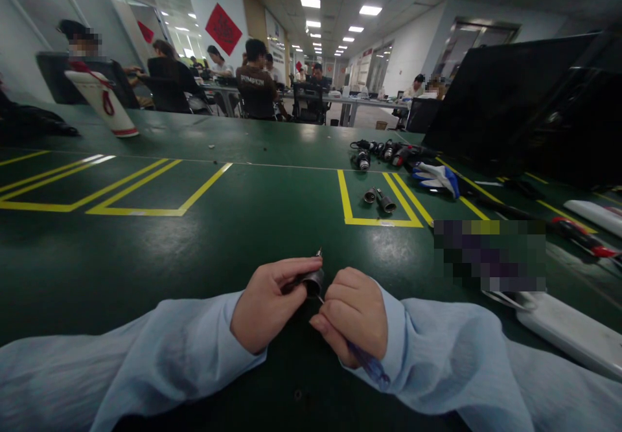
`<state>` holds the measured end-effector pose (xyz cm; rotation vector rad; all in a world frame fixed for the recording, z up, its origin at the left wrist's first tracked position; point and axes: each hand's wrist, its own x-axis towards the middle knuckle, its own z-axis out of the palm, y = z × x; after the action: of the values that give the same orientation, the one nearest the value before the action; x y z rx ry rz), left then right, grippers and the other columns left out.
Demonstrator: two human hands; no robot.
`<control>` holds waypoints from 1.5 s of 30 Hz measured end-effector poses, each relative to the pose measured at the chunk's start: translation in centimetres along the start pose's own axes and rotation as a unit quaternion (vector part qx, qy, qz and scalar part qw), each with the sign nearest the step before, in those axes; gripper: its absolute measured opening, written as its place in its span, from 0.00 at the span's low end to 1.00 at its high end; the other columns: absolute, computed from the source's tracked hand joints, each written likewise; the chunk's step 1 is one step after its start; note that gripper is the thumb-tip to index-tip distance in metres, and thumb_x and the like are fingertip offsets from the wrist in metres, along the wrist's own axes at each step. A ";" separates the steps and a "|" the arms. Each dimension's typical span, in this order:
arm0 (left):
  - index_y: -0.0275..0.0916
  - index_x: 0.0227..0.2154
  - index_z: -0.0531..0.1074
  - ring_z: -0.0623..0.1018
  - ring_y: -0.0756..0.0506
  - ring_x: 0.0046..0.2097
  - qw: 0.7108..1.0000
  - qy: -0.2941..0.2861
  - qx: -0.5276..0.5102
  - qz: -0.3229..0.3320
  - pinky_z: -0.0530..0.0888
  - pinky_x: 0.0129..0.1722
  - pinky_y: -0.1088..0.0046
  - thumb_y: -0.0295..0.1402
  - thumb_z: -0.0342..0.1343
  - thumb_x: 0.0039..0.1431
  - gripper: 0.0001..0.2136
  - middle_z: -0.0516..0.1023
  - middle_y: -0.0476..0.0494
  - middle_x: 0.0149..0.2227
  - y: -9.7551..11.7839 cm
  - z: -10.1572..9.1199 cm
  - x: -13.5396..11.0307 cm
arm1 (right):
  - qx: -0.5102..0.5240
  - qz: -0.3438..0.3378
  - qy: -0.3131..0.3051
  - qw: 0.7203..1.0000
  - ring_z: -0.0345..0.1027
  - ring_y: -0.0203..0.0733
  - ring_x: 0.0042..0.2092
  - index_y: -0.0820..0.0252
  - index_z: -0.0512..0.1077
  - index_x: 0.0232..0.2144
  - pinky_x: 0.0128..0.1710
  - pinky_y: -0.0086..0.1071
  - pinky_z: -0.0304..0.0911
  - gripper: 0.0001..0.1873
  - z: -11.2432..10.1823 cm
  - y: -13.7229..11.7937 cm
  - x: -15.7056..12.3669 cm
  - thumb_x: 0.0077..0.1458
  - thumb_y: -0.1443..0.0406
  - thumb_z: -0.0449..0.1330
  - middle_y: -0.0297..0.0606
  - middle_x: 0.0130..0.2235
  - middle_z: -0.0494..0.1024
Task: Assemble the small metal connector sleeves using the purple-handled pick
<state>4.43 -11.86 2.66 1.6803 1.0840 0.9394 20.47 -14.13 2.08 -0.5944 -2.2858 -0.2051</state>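
Note:
My left hand (pixel 272 299) is closed around a dark grey, cup-shaped metal part (pixel 315 283), its open mouth facing me and to the right. A thin pointed tip (pixel 319 252) sticks up beyond the part at its far side. In my right hand (pixel 357 309) is a screwdriver (pixel 370 365) with a translucent bluish-purple handle, which comes out below the fist. Its thin shaft runs toward the mouth of the metal part; whether the tip touches inside is hidden. Both hands are close together above the green table (pixel 218 250).
Two similar metal parts (pixel 386 203) lie inside a yellow-taped square. Beyond them are several dark cylindrical devices with cables (pixel 362 159) and a blue-white glove (pixel 435 178). A black monitor (pixel 505 95) stands at right, a white cup (pixel 107 105) at far left. People sit in the background.

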 end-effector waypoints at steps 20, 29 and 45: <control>0.34 0.31 0.78 0.77 0.44 0.42 0.997 0.052 -0.043 -0.024 0.72 0.48 0.66 0.20 0.53 0.40 0.14 0.79 0.41 0.39 -1.1 -0.8 1.5 | 0.276 -0.033 -0.074 0.958 0.65 0.32 0.27 0.62 0.66 0.26 0.30 0.28 0.59 0.14 -1.5 -2.9 -0.5 0.60 0.64 0.46 0.34 0.23 0.73; 0.32 0.35 0.76 0.78 0.43 0.40 0.996 0.049 -0.057 -0.049 0.72 0.48 0.63 0.23 0.55 0.42 0.13 0.79 0.41 0.38 -1.7 -1.1 2.3 | 0.129 -0.240 -0.161 0.949 0.59 0.40 0.55 0.56 0.68 0.44 0.47 0.34 0.64 0.15 3.7 -2.9 -3.2 0.53 0.60 0.56 0.23 0.53 0.68; 0.32 0.34 0.76 0.78 0.44 0.40 0.996 0.060 -0.039 -0.058 0.75 0.44 0.67 0.21 0.54 0.42 0.14 0.79 0.41 0.38 -1.1 -1.3 2.5 | 0.235 -0.096 -0.105 0.961 0.69 0.37 0.47 0.67 0.69 0.33 0.49 0.34 0.65 0.07 1.7 5.1 -4.0 0.57 0.71 0.51 0.46 0.41 0.77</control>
<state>3.77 -8.89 2.37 1.4963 1.1953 1.0050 24.26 -10.52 -2.17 -0.1520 -2.4770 0.3198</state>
